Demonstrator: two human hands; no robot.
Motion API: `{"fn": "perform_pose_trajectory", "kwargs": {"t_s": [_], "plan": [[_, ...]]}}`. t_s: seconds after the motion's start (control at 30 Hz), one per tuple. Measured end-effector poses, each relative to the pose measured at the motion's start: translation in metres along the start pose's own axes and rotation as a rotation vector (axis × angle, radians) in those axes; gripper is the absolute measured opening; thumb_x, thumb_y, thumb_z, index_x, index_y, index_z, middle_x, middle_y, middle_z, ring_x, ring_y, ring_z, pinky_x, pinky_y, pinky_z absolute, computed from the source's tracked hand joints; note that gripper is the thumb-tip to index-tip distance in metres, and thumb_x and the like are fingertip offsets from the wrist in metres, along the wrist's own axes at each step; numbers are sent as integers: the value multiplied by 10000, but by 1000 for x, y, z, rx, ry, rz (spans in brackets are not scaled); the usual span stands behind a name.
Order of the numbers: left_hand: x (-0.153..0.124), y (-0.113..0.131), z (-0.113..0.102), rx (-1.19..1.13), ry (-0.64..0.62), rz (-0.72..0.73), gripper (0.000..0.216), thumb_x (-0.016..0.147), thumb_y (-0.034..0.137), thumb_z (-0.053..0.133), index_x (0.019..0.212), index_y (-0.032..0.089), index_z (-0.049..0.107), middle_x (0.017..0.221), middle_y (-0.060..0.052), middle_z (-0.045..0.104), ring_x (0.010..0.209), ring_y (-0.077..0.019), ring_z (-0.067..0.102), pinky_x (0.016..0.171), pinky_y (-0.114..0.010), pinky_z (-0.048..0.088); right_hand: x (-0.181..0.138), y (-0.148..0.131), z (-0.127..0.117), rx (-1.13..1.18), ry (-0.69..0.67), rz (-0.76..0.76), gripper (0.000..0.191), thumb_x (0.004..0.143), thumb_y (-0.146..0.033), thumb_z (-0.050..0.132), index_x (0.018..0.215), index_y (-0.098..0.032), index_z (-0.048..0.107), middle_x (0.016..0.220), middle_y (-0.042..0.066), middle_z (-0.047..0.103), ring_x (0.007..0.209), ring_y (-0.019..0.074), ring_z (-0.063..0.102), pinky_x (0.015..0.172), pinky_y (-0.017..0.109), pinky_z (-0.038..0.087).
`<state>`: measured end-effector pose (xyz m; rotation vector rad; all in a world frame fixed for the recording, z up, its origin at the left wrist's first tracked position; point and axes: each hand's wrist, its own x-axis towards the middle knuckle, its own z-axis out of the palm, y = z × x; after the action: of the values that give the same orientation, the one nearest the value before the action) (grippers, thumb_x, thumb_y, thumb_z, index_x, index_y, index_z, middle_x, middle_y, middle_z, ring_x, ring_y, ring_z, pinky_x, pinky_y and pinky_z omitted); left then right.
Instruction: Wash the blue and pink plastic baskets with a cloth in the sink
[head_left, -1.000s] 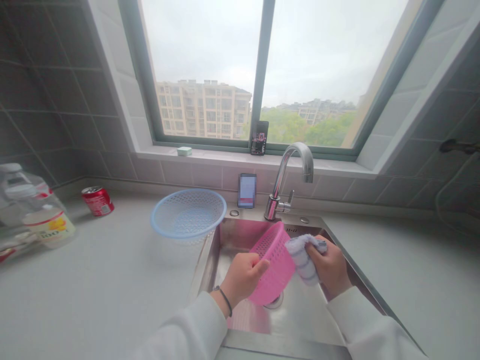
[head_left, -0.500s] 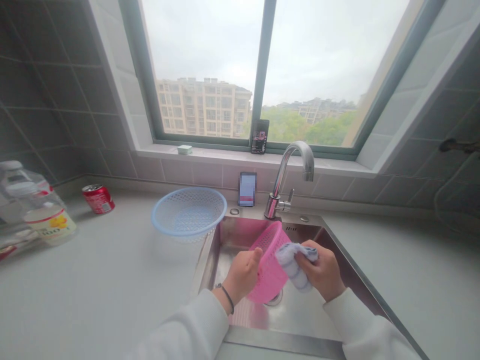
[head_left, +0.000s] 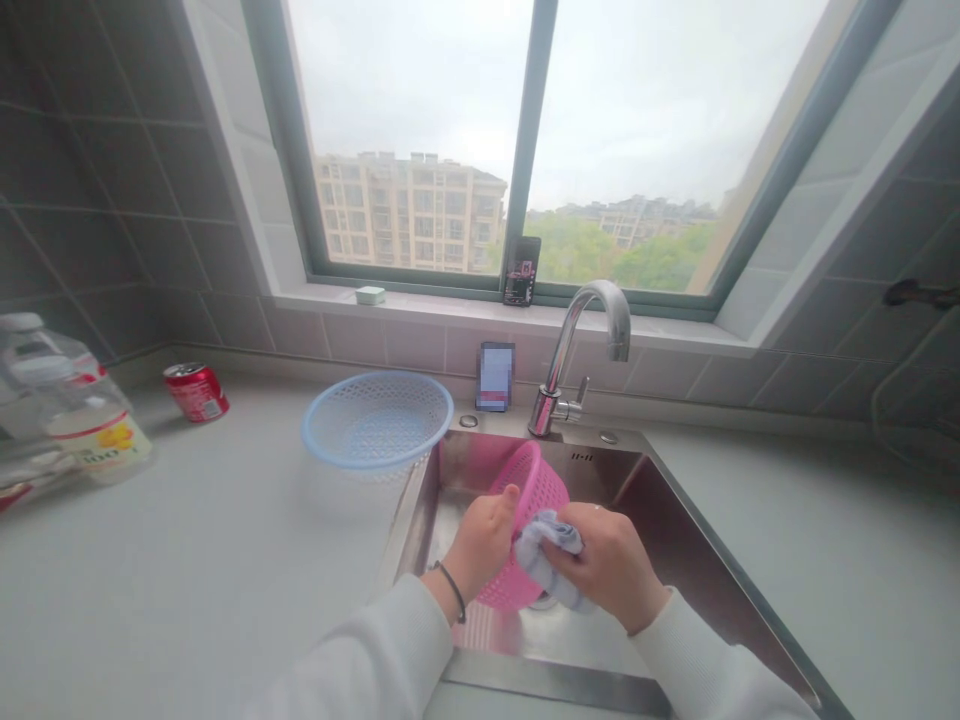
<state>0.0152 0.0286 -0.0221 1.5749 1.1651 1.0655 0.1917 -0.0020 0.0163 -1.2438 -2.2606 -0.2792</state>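
Note:
Over the steel sink (head_left: 675, 545), my left hand (head_left: 484, 540) grips the rim of a pink perforated basket (head_left: 536, 485), which is tilted on its side. My right hand (head_left: 607, 565) is closed on a white cloth with blue stripes (head_left: 544, 545) and presses it against the basket's outer wall, close to my left hand. The basket's lower part is hidden behind both hands. A black band circles my left wrist.
A blue perforated basket (head_left: 377, 420) sits on the counter at the sink's left edge. The chrome tap (head_left: 581, 345) stands behind the sink, with a phone (head_left: 496, 376) beside it. A red can (head_left: 196, 391) and plastic bottles (head_left: 75, 415) are at far left.
My right hand has slid the cloth left and down across the pink basket, toward my left hand. The basket has turned more upright and moved slightly left.

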Motion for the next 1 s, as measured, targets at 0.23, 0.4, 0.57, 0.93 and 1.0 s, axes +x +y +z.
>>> {"fn": "perform_pose_trajectory", "kwargs": {"t_s": [0.23, 0.4, 0.57, 0.93, 1.0], "plan": [[1, -2, 0, 32, -29, 47, 702, 836, 863, 156, 569, 227, 287, 551, 37, 300, 557, -123, 285, 538, -300, 199, 0, -3, -2, 33, 5, -31, 343, 896, -418, 562, 630, -202, 552, 571, 13, 599, 528, 133, 533, 562, 277, 283], [1, -3, 0, 52, -52, 68, 698, 867, 825, 170, 554, 219, 321, 548, 25, 348, 554, -127, 320, 544, -296, 211, -2, 7, 0, 41, 55, 26, 395, 932, -457, 508, 641, -197, 567, 592, 25, 613, 534, 133, 539, 562, 270, 292], [2, -3, -2, 106, -70, 83, 697, 859, 830, 158, 531, 227, 282, 536, 30, 303, 541, -124, 281, 539, -302, 186, -2, -7, 10, 69, 23, -86, 357, 899, -427, 533, 623, -201, 559, 567, 17, 604, 528, 134, 533, 562, 276, 293], [-1, -7, 1, 65, -201, 11, 660, 796, 804, 424, 525, 203, 404, 494, 39, 371, 497, -117, 365, 492, -260, 215, -2, 72, -3, 197, 171, 635, 375, 808, -545, 562, 613, -225, 546, 528, -17, 555, 528, 159, 513, 527, 263, 334], [-1, -8, 1, 43, -201, 15, 593, 832, 715, 459, 554, 192, 456, 503, 36, 410, 503, -122, 398, 495, -252, 244, -3, 79, -1, 270, 217, 705, 374, 799, -540, 558, 601, -224, 529, 528, -18, 549, 532, 159, 509, 530, 263, 353]]}}
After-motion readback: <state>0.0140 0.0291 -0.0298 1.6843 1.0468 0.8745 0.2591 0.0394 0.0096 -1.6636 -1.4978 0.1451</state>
